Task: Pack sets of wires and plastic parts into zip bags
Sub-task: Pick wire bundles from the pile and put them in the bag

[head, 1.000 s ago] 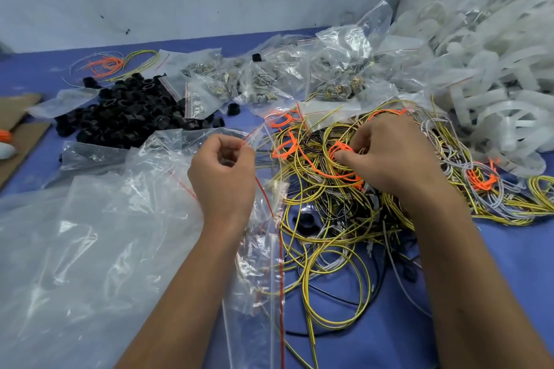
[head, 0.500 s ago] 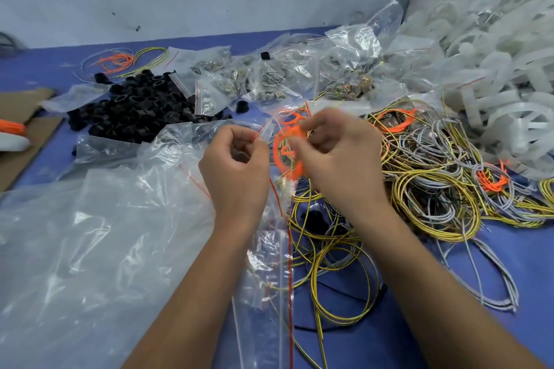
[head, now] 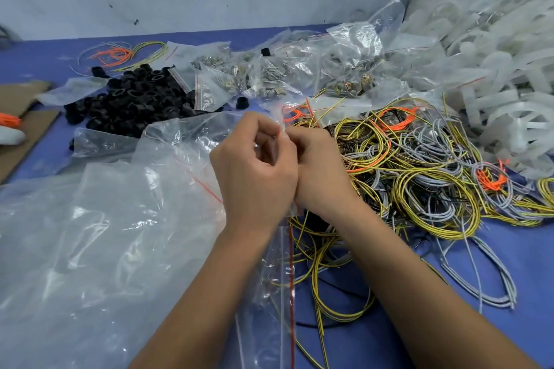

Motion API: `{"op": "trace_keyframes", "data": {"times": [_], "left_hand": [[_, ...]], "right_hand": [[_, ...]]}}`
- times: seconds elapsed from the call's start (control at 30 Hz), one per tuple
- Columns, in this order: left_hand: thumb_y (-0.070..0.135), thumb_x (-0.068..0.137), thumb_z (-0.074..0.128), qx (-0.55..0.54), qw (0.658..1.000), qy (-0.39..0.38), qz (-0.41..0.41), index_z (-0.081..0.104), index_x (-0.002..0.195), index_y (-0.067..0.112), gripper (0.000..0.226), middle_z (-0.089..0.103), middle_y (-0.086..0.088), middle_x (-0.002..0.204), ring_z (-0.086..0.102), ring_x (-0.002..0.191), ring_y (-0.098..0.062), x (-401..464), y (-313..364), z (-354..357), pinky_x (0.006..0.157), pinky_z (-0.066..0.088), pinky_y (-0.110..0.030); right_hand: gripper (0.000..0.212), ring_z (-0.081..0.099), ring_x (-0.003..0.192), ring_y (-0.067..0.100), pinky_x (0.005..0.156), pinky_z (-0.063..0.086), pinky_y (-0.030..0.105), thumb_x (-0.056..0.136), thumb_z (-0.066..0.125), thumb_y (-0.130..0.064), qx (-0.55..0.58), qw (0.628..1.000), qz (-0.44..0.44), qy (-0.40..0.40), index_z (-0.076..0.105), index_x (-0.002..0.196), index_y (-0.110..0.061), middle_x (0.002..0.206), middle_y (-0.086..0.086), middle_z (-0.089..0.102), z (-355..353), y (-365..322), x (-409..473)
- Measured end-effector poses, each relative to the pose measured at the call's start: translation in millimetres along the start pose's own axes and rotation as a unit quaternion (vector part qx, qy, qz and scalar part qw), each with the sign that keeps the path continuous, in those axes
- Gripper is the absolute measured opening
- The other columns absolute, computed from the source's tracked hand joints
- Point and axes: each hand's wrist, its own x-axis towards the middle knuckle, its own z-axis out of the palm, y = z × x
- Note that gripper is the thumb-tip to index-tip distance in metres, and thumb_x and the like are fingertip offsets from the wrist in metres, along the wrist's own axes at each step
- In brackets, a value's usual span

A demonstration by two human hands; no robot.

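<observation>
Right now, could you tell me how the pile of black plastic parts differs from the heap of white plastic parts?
The black plastic parts are small, dark, ring-like pieces; the white plastic parts are larger, translucent, wheel-like and strap-like pieces. The black plastic parts lie far left on the blue table, beside small zip bags; the white plastic parts are heaped far right, partly under clear plastic. Both lie loose in piles, with neither hand touching them.

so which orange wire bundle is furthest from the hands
The orange wire bundle at the far left by the wall, beyond the black caps; the others lie in the wire pile right of the hands.

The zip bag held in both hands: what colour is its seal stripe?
Red, on the clear zip bag; the head view shows it best.
</observation>
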Motion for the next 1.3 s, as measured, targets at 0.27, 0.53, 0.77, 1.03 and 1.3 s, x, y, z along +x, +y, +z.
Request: {"op": "trace_keyframes", "data": {"times": [0.27,0.53,0.77,1.03,1.3], "left_hand": [[0.011,0.084,0.065,-0.037,0.995,0.040,-0.079,0.061,0.075,0.017,0.012,0.060,0.006,0.066,0.058,0.061,-0.010,0.9,-8.7,3.2,0.057,0.049,-0.026],[0.021,0.085,0.068,-0.085,0.975,-0.049,-0.199,0.065,0.078,0.015,0.010,0.064,0.003,0.069,0.057,0.063,-0.012,-1.8,-13.3,10.7,0.061,0.047,-0.027],[0.029,0.083,0.070,-0.085,0.963,-0.157,-0.202,0.064,0.080,0.025,0.008,0.065,0.003,0.072,0.058,0.061,-0.010,-13.3,-8.4,21.4,0.057,0.047,-0.022],[0.022,0.092,0.071,-0.070,0.961,-0.169,-0.207,0.064,0.090,0.021,0.007,0.069,-0.011,0.079,0.056,0.060,-0.010,-21.2,-17.3,26.0,0.058,0.045,-0.021],[0.018,0.091,0.071,-0.046,0.967,-0.163,-0.188,0.065,0.090,0.017,0.006,0.069,-0.007,0.079,0.059,0.064,-0.010,-21.9,-21.4,27.1,0.058,0.046,-0.019]], "right_hand": [[0.020,0.063,0.069,0.017,0.060,0.048,0.034,0.085,0.060,0.007,-0.104,0.990,-0.079,-0.049,0.074,0.086,-0.008,0.072,0.000,0.069,-3.3,6.2,-1.3],[0.008,0.068,0.063,0.010,0.064,0.056,0.033,0.093,0.068,-0.009,-0.112,0.982,-0.107,0.109,0.075,0.098,-0.008,0.071,-0.001,0.071,-40.2,-2.0,0.5],[0.044,0.050,0.051,0.009,0.049,0.031,0.024,0.085,0.078,-0.048,-0.393,0.918,0.058,-0.006,0.062,0.060,-0.017,0.054,-0.002,0.057,-115.7,-18.2,-1.3],[0.049,0.058,0.068,0.024,0.067,0.051,0.033,0.072,0.087,-0.054,-0.532,0.799,0.206,-0.190,0.057,0.071,-0.015,0.069,0.001,0.060,-128.7,-27.6,-18.2],[0.039,0.043,0.059,0.023,0.051,0.031,0.029,0.081,0.075,-0.015,-0.532,0.815,0.173,-0.151,0.038,0.069,-0.017,0.068,0.004,0.045,-122.4,-23.3,-21.0]]}}
